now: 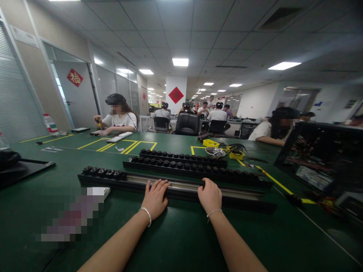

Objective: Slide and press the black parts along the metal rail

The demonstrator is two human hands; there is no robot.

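Observation:
In front of me lies a long black power strip housing [133,182], an open channel with a silvery inner strip. Several black socket modules [106,172] sit in its left end. My left hand [155,199] rests on the channel's near side, fingers stretched out and apart. Farther right, my right hand [210,195] has its fingers curled over the channel. A small black part [203,184] shows at its fingertips, mostly hidden. Just behind lie two more black strips, a nearer one [176,165] and a farther one [181,155], both carrying rows of black modules.
A metal dish [215,152] and yellow bins [210,143] stand behind the strips. At right is an open computer case [309,162]; at left, a black tray [28,170] and a blurred-out flat object [75,215]. Co-workers sit across the green table [181,241], one holding a screwdriver [98,122].

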